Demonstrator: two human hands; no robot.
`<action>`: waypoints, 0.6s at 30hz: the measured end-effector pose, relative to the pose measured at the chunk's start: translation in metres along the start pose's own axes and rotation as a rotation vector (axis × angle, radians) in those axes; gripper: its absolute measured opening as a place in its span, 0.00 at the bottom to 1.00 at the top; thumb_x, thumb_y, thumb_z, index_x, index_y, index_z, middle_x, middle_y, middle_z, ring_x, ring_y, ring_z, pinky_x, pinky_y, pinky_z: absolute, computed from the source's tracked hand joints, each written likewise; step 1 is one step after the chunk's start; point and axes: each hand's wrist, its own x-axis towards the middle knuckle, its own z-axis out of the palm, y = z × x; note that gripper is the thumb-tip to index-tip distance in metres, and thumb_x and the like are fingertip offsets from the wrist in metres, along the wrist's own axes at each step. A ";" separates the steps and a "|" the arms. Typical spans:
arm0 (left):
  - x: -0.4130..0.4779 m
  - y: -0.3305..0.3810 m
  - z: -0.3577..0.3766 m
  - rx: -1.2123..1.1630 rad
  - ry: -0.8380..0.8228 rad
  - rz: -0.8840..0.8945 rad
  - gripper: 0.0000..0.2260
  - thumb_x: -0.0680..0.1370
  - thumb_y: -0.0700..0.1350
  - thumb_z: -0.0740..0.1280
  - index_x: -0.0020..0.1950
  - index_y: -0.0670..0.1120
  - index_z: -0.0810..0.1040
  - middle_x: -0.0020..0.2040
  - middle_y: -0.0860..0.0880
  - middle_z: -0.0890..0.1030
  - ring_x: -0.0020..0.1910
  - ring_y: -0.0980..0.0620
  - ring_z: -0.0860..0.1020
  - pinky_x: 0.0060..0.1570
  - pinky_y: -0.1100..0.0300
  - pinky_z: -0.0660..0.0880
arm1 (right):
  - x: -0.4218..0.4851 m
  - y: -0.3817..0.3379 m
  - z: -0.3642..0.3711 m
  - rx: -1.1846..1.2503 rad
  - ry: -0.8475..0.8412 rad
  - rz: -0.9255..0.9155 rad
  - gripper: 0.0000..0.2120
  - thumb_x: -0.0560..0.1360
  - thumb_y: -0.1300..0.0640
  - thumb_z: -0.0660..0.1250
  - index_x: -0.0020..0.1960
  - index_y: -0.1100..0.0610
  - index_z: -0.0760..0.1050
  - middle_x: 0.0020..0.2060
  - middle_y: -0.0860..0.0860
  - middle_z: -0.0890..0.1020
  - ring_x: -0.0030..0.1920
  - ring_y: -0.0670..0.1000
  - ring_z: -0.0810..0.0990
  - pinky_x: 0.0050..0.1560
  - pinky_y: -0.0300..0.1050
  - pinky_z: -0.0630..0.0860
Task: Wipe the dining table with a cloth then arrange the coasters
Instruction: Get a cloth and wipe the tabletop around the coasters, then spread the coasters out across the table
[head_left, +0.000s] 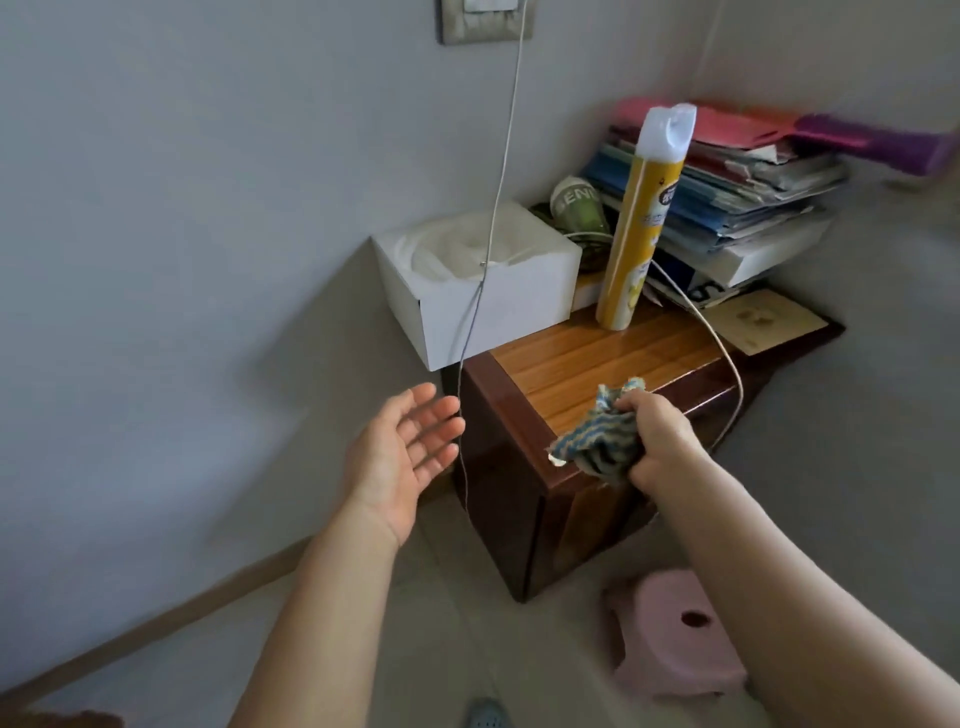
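Observation:
My right hand (660, 436) grips a bunched blue and yellow striped cloth (597, 441) above the near corner of a small dark wooden cabinet (597, 364). My left hand (405, 447) hangs palm up with straight fingers to the left of the cabinet, close to a thin white cable (462, 405). It holds nothing. No dining table or coasters are in view.
On the cabinet stand a tall yellow spray can (634, 228), a white box (478, 280) and a stack of books and folders (737, 192). A pink plastic stool (675, 634) sits on the floor at the lower right. The grey wall is close on the left.

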 end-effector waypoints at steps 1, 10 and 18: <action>0.027 0.007 0.005 0.007 0.009 -0.014 0.09 0.80 0.47 0.61 0.54 0.47 0.79 0.47 0.47 0.85 0.43 0.50 0.83 0.48 0.55 0.77 | 0.019 -0.008 0.019 -0.028 0.026 0.011 0.10 0.73 0.63 0.66 0.54 0.60 0.75 0.49 0.63 0.81 0.48 0.64 0.82 0.53 0.65 0.78; 0.133 0.010 0.029 0.099 0.032 -0.142 0.10 0.80 0.48 0.61 0.54 0.47 0.80 0.49 0.47 0.86 0.46 0.49 0.84 0.48 0.54 0.78 | 0.103 -0.019 0.072 -0.088 0.149 0.085 0.26 0.77 0.54 0.67 0.73 0.57 0.65 0.63 0.57 0.75 0.58 0.57 0.77 0.58 0.54 0.75; 0.130 0.014 0.028 0.064 0.074 -0.092 0.10 0.80 0.48 0.61 0.55 0.47 0.79 0.49 0.47 0.86 0.45 0.50 0.84 0.50 0.54 0.78 | 0.085 -0.033 0.072 -0.223 0.046 -0.065 0.20 0.80 0.60 0.63 0.71 0.56 0.69 0.63 0.51 0.73 0.61 0.50 0.70 0.59 0.46 0.68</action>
